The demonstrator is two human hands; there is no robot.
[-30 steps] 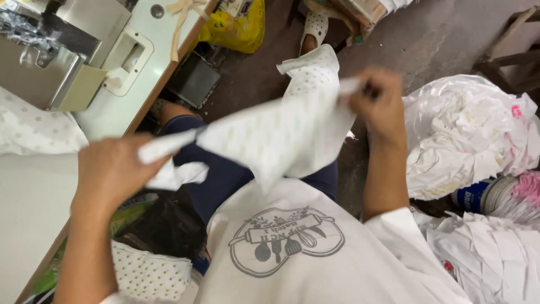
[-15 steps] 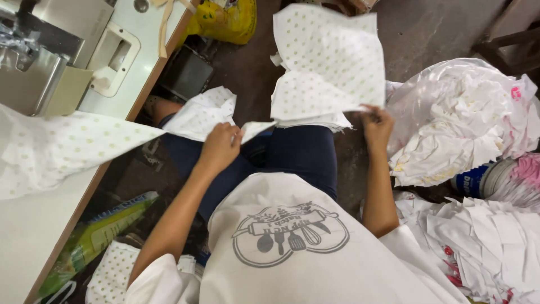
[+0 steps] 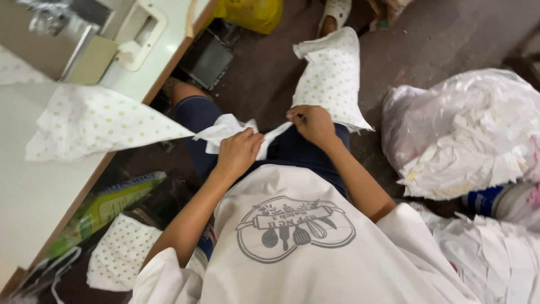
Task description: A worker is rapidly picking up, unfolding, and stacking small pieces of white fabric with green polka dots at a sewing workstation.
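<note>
A white dotted cloth point(image 3: 332, 79) lies at the middle of the frame, draped over the person's lap and running toward the upper centre. The right hand point(image 3: 315, 124) pinches its near edge, fingers closed on the fabric. Just left of it, the left hand point(image 3: 239, 152) has its fingers closed on a bunched end of a second dotted cloth point(image 3: 107, 126), which stretches left across the bench point(image 3: 34, 197) edge. At the right of the frame sits a plastic bag of white scraps point(image 3: 467, 135). At the lower left, another dotted piece point(image 3: 121, 253) lies on the floor beside a green packet point(image 3: 107, 205).
</note>
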